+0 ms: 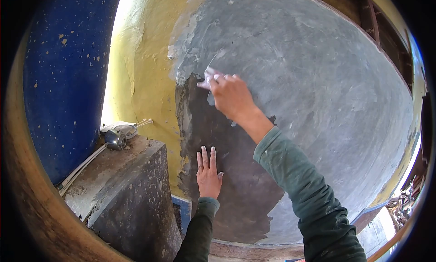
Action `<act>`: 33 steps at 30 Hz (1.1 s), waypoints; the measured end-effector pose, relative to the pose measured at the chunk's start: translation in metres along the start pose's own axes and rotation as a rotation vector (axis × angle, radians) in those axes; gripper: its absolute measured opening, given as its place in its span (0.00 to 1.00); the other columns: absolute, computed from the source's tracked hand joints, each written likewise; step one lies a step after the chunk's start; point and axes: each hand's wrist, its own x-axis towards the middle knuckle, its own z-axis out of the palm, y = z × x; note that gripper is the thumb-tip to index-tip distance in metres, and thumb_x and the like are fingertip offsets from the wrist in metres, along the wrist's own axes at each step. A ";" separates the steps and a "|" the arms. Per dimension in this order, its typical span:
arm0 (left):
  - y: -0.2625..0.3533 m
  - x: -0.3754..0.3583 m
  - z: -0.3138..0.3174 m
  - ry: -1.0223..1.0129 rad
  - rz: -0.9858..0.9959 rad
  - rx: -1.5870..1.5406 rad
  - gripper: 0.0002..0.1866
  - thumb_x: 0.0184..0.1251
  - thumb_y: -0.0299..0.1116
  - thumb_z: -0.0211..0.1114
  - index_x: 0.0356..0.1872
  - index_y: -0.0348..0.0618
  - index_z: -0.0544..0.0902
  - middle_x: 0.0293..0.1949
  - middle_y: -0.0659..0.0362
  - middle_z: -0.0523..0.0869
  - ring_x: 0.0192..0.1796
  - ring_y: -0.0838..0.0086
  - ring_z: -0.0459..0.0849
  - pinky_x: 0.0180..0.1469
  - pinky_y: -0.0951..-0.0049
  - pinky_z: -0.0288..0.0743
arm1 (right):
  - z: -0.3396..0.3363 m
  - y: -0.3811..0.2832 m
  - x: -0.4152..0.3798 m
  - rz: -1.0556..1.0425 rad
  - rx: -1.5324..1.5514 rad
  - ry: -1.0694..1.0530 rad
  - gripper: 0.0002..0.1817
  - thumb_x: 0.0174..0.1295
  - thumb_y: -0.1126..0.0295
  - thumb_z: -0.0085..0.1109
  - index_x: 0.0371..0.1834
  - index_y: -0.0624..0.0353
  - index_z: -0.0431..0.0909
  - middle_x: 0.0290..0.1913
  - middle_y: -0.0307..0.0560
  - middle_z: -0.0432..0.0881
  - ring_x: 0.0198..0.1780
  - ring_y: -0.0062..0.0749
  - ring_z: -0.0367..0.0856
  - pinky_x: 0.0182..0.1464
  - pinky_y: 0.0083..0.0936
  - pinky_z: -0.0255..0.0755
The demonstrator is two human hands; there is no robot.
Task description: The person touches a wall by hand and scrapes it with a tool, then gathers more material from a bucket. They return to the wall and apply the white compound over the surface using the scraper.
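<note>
My right hand (234,98) is closed around a pale pinkish putty scraper (209,76), its thin blade against the wall. The blade lies where light grey skim coat (309,80) meets a darker bare patch (236,180). Part of the scraper is hidden by my fingers. Lower down, my left hand (209,176) rests with fingers stretched out, palm toward the dark patch near its left side; nothing is in it. Ragged, rough edges border the dark patch.
Left of the grey area runs a yellow painted strip (145,71), then a blue paint-spotted panel (68,80). A concrete block (136,194) stands at lower left, bearing a metal fixture (116,139) and white cables (81,169). Debris (411,200) lies at far right.
</note>
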 end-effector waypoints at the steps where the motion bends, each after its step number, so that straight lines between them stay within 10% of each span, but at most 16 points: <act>1: 0.000 0.000 0.000 0.003 0.001 -0.001 0.59 0.58 0.29 0.80 0.88 0.59 0.51 0.89 0.51 0.49 0.87 0.47 0.54 0.72 0.51 0.76 | 0.002 -0.006 -0.004 0.002 0.000 0.002 0.11 0.70 0.69 0.57 0.47 0.62 0.86 0.44 0.50 0.92 0.46 0.42 0.92 0.48 0.36 0.80; 11: 0.002 -0.001 -0.002 0.016 0.003 -0.041 0.59 0.57 0.28 0.81 0.88 0.58 0.53 0.88 0.51 0.51 0.87 0.46 0.54 0.73 0.51 0.75 | 0.009 -0.037 -0.040 -0.190 0.121 -0.232 0.10 0.70 0.68 0.58 0.47 0.59 0.86 0.39 0.49 0.91 0.40 0.41 0.91 0.46 0.37 0.79; 15: 0.003 0.000 -0.006 0.008 -0.005 -0.024 0.59 0.58 0.28 0.80 0.88 0.58 0.52 0.88 0.51 0.51 0.87 0.46 0.55 0.72 0.50 0.75 | -0.014 -0.003 -0.016 0.171 0.447 -0.118 0.12 0.72 0.70 0.55 0.52 0.56 0.85 0.38 0.57 0.90 0.40 0.54 0.90 0.43 0.50 0.81; 21: 0.002 -0.001 -0.004 0.009 0.004 -0.027 0.60 0.57 0.27 0.81 0.88 0.58 0.52 0.88 0.49 0.50 0.87 0.45 0.53 0.70 0.49 0.79 | -0.066 0.092 0.035 0.535 0.041 0.186 0.16 0.72 0.70 0.55 0.58 0.56 0.85 0.38 0.58 0.91 0.42 0.57 0.91 0.44 0.51 0.83; 28: 0.002 -0.001 -0.004 -0.001 -0.010 -0.012 0.58 0.59 0.29 0.80 0.88 0.60 0.52 0.89 0.52 0.50 0.87 0.49 0.55 0.71 0.51 0.77 | -0.046 0.072 0.063 0.447 -0.026 0.018 0.17 0.71 0.69 0.58 0.61 0.55 0.84 0.44 0.59 0.91 0.46 0.55 0.91 0.46 0.50 0.84; 33: 0.002 0.000 -0.003 0.002 -0.011 -0.021 0.58 0.59 0.29 0.80 0.88 0.60 0.53 0.89 0.52 0.50 0.87 0.49 0.55 0.71 0.51 0.77 | 0.014 0.018 0.054 0.040 0.014 0.108 0.09 0.74 0.68 0.55 0.41 0.57 0.85 0.37 0.52 0.91 0.40 0.44 0.93 0.43 0.41 0.83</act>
